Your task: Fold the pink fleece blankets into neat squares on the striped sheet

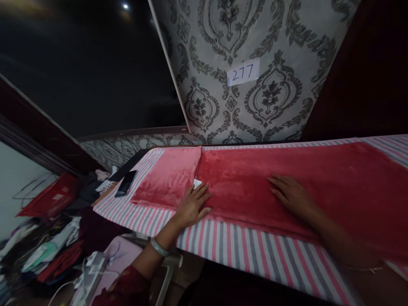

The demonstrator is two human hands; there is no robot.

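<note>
A red plush blanket [242,182] stretches lengthwise over a striped cloth, its left end folded over into a lighter pink flap [172,170]. My left hand [193,206] lies with fingers spread on the blanket at the edge of that fold. Just past its fingertips a small white label [197,183] shows. Farther right, my right hand [291,195] rests palm down on the blanket's middle, fingers stretched out. Neither hand grips anything.
The striped cloth [236,246] covers a long table. A dark phone [126,183] lies at its left end. Below left are a pink stool [123,250] with a power strip [92,265], a red basket [51,195] and heaped clothes. A large dark screen [89,72] stands behind.
</note>
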